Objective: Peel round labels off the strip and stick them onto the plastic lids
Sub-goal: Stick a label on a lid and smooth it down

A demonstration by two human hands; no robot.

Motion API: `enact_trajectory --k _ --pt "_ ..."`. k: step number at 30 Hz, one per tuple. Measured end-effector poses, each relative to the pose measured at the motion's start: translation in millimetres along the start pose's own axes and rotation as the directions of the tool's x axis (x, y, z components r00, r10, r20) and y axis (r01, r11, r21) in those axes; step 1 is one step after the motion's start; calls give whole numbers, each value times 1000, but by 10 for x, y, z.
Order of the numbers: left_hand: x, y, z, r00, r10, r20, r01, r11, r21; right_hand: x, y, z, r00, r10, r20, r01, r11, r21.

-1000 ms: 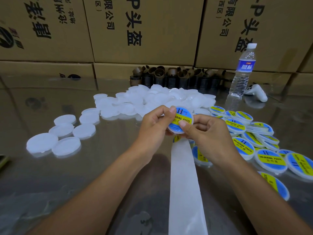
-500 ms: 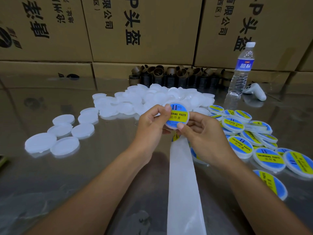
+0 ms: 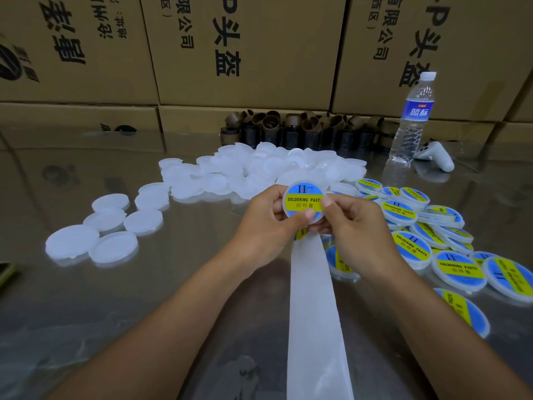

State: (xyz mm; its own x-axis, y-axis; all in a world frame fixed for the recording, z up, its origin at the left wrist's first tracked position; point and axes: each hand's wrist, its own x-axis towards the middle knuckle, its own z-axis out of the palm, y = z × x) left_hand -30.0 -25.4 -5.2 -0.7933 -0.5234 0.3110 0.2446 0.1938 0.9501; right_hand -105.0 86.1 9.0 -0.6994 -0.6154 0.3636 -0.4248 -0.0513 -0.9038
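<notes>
Both hands hold one white plastic lid above the table, its blue and yellow round label facing me. My left hand grips its left edge with the thumb on the lower rim. My right hand pinches its right edge, thumb pressing on the label. The white backing strip runs from under my hands toward me, with one label partly hidden at its far end. Bare white lids lie piled behind. Labelled lids lie heaped on the right.
A few loose bare lids sit at the left on the shiny table. A water bottle and a white handheld device stand at the back right. Dark cardboard cores line the cardboard boxes.
The lid has been turned between my fingers so the label text now reads level. My right thumb has moved onto the label's right side.
</notes>
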Motion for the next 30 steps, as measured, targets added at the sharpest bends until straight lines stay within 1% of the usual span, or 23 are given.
enact_trajectory --k 3,6,11,14,16,18,20,23,30 --pt "-8 5 17 1000 14 18 -15 998 69 5 37 13 998 6 -55 -9 999 -40" --pt "-6 12 7 1000 5 29 -8 997 71 0 64 22 995 15 -102 -15 1000 -5" --pt "-21 -8 12 999 21 47 -25 995 94 -3 62 32 993 26 -118 -21 999 39" --pt "-21 0 24 999 45 27 -46 998 38 4 58 27 993 18 -115 -7 995 95" --pt "-11 6 24 999 45 -3 -45 999 18 -6 40 23 994 -12 -105 25 992 122" --pt "4 8 9 999 34 -29 -34 999 -1 -16 23 24 996 -53 -66 64 985 163" --pt "14 6 -10 999 9 -44 -10 999 -35 -18 23 31 999 -44 -10 45 981 190" --pt "21 1 -21 998 -26 -49 22 997 -75 -11 56 42 999 -15 40 9 990 142" --pt "34 24 -3 997 -8 -75 3 998 -60 3 69 31 999 -30 23 26 990 135"
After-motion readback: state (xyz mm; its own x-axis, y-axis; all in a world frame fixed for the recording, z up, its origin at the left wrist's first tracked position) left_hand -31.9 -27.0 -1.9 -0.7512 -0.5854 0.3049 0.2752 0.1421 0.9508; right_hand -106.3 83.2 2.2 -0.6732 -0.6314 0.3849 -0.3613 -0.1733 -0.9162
